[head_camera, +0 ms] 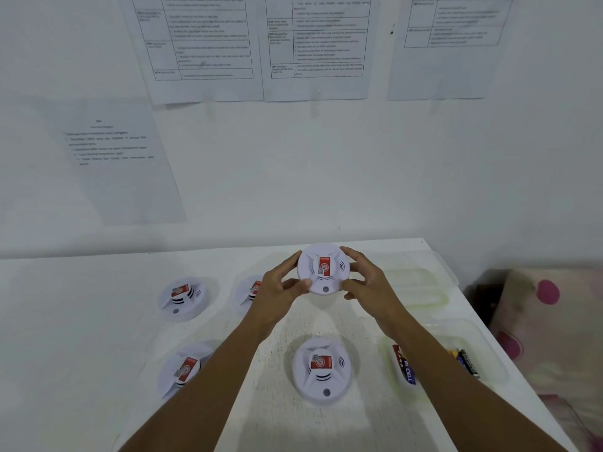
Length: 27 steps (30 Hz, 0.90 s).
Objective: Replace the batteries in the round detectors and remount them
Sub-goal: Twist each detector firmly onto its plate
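I hold a round white detector (323,269) with a red label above the far middle of the white table (98,321). My left hand (280,291) grips its left rim and my right hand (365,282) grips its right rim, fingers curled round the edge. Several more white detectors with red labels lie on the table: one at the front centre (323,370), one at the back left (184,296), one at the front left (182,370) and one (248,291) partly hidden behind my left hand. Batteries (404,365) lie in a clear tray (489,340) under my right forearm.
A second clear tray (421,282) sits at the back right of the table. Printed sheets (313,44) are taped to the white wall behind. The table's right edge borders a pink spotted fabric (548,321).
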Available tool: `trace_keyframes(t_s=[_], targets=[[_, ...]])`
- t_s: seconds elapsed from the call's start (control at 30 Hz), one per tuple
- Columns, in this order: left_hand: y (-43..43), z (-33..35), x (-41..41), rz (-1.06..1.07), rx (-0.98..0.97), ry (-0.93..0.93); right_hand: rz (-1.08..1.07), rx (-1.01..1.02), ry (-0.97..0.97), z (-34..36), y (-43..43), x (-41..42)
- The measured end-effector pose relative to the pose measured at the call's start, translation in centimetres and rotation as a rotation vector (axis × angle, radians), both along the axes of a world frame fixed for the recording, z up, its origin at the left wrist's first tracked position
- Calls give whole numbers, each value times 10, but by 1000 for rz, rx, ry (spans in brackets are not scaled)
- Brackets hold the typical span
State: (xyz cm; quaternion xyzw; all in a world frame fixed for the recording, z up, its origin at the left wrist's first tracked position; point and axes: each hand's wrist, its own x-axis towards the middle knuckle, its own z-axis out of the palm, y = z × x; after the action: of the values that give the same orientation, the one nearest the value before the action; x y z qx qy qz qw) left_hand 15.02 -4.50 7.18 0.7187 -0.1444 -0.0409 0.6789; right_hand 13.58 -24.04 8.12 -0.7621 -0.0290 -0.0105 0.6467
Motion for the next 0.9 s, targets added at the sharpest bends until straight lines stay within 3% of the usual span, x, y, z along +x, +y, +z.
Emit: trace_keyframes(t_s=[0.9], targets=[[-2, -7, 2, 61, -39, 16, -52, -29, -8, -1, -1, -3]])
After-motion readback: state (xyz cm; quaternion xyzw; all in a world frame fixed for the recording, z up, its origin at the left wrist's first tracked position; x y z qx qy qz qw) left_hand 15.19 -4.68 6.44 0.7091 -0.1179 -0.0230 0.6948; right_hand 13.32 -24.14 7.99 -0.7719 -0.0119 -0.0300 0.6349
